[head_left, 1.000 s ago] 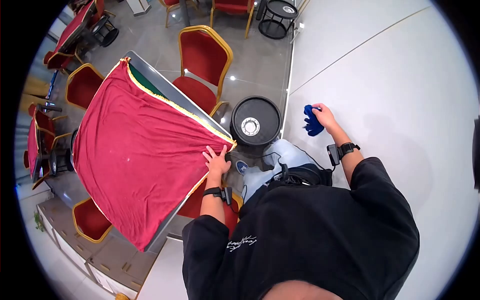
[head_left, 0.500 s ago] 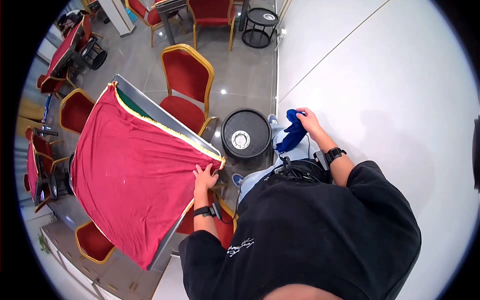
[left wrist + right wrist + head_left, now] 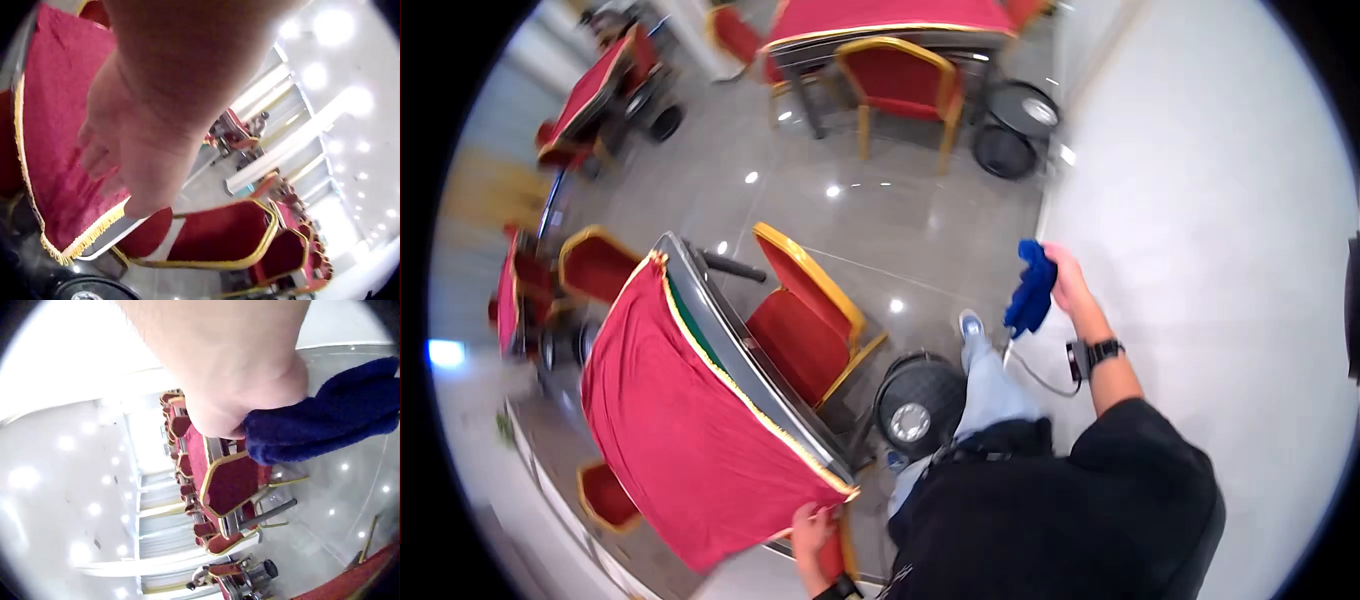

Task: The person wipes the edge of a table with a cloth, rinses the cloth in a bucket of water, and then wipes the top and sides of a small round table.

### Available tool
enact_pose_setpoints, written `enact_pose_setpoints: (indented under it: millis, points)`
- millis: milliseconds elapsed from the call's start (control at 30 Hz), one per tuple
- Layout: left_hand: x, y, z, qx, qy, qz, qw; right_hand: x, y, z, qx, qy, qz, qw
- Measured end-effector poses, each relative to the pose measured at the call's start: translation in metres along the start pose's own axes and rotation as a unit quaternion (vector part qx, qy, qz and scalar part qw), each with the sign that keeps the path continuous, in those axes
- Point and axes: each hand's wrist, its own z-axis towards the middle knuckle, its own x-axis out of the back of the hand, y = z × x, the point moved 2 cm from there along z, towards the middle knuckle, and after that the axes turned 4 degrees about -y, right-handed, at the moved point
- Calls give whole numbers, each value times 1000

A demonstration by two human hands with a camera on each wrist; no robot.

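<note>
At one tablecloth (image 3: pixel 685 430), left hand (image 3: pixel 811 530), right hand (image 3: pixel 1067 277) holding one blue cloth (image 3: pixel 1031 288)

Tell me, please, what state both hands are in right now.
Left hand: open, touching the red tablecloth.
Right hand: closed, holding the blue cloth.

The blue cloth (image 3: pixel 325 415) looks plush and matt, with a soft, slightly rough pile. The red cover (image 3: pixel 690 430) is thin, matt fabric, edged in yellow thread fringe (image 3: pixel 94 234). Beneath it, the surface (image 3: pixel 765 385) has a smooth grey border with a dull sheen (metal or plastic, hard to tell). The chair (image 3: pixel 800 345) pairs red cloth upholstery with gold-coloured, glossy metal-looking framing. The floor (image 3: pixel 830 235) is glossy, mirroring lights; the wall (image 3: pixel 1200 250) is smooth.
</note>
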Motion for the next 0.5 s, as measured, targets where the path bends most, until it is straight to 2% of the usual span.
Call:
enact_pose_setpoints:
  millis: [33,100,167,233,300,367,433,500]
  points:
    - [-12,-4,-13,64,16,-142,988,0,-7,58,-28,-41,-6,999]
    - [3,98,-70,150,105,-115,976,-21,-27,117,-108,-70,-76,989]
    - [5,114,-94,206,86,-63,973,-22,-26,153,-123,-93,-163,975]
    - [22,189,-101,222,79,-27,971,-20,-36,168,-113,-115,-214,963]
    - [21,197,-95,212,98,-11,972,-9,-40,199,-88,-159,-237,954]
    - [37,256,-82,234,117,-15,965,-4,-48,211,-148,-177,-191,954]
    - [50,300,-77,224,141,-71,962,-15,-61,217,-175,-176,-179,952]
    - [79,361,-82,188,159,-72,966,-20,-64,229,-207,-173,-194,943]
